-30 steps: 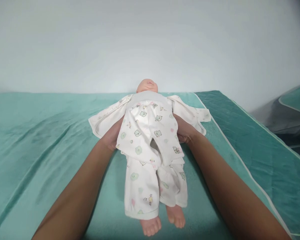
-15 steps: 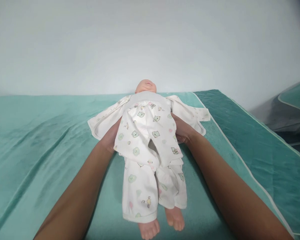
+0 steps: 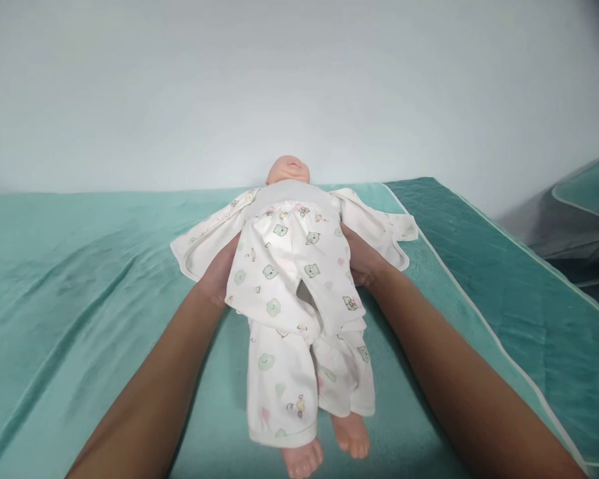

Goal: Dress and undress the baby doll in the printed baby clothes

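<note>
Flanking the pants, left hand and right hand sit apart, probably steadying the doll between; their hidden grip is unclear.

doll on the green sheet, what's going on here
A person's left hand and right hand are at either side of a doll lying on its back on a green sheet. The fingers are hidden by its printed clothes, so their grip can't be told. Bare feet show below the hems; a white top lies spread at both sides.
</note>
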Motion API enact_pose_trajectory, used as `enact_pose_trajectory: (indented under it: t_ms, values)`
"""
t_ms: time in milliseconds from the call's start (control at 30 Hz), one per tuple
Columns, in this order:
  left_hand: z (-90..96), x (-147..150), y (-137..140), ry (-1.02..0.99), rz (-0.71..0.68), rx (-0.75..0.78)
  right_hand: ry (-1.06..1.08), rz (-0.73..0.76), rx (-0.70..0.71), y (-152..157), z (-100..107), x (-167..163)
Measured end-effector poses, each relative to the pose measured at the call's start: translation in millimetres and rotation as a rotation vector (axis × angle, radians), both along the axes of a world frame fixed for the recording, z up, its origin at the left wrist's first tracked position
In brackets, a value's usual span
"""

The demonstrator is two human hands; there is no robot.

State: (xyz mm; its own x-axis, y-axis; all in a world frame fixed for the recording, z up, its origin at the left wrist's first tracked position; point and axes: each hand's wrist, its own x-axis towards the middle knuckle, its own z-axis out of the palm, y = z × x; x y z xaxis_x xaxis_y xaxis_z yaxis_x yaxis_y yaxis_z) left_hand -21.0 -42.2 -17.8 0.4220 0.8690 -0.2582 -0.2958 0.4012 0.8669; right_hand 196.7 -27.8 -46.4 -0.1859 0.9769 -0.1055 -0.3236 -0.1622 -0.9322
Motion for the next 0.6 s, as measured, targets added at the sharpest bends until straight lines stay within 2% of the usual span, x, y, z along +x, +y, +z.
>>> enact_pose_trajectory:
  t_ms: [100,200,267,333,433,600]
  values:
    - [-7.1,-5.1,4.8,-0.022,0.098,-0.112,-0.016,0.032,0.015,-0.2,0.1,0.1]
    - [-14.7,-10.9,8.5,0.096,0.306,-0.168,-0.036,0.072,0.040,-0.7,-0.3,-0.6]
    - [-17.6,-13.3,9.1,0.161,0.383,-0.167,-0.018,0.097,0.055,-0.2,-1.8,-0.8]
    - [-18.6,-14.3,8.6,0.171,0.382,-0.119,0.012,0.109,0.065,0.9,-3.9,-0.6]
    - [-17.7,-13.8,7.8,0.157,0.309,-0.065,0.017,0.114,0.040,2.6,-6.1,-0.1]
    - [-16.4,-12.2,8.7,0.129,0.217,-0.078,0.053,0.140,-0.032,3.3,-4.5,-0.1]
